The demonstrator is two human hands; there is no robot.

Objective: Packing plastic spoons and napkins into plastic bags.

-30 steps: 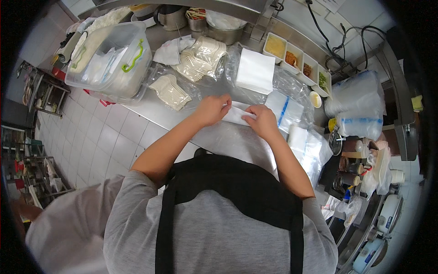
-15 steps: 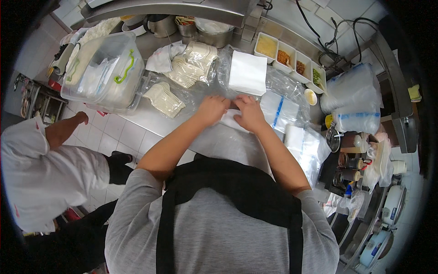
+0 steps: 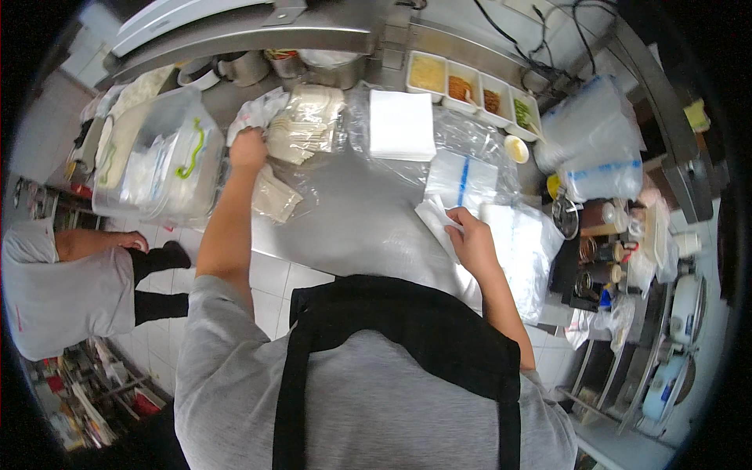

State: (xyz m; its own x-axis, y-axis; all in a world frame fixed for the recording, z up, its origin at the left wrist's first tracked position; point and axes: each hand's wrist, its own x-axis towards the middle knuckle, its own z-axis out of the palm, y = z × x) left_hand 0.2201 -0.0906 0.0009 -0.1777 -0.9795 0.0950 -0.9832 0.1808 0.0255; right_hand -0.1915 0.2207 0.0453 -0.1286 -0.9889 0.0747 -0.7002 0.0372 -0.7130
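My left hand [image 3: 248, 149] reaches far out to a clear bag of pale disposable cutlery [image 3: 307, 124] at the back of the steel counter [image 3: 356, 227] and touches its left side; whether it grips the bag is hidden. My right hand [image 3: 468, 237] rests at the counter's right part and pinches a small white paper bag [image 3: 435, 217]. Just beyond that bag lies a flat white packet with a blue stripe [image 3: 460, 178]. A smaller pouch of cutlery [image 3: 276, 197] lies below my left hand.
A stack of white napkins [image 3: 401, 125] sits at the back centre, with several small condiment trays [image 3: 470, 88] behind it. A clear plastic bin [image 3: 160, 160] stands at the left, stacked clear cups [image 3: 593, 149] at the right. Another person [image 3: 70, 274] crouches on the tiled floor, left.
Both hands were together on the white paper bag at the counter's middle. My left hand has left it and stretched out to the cutlery bag. My right hand stayed on the bag.
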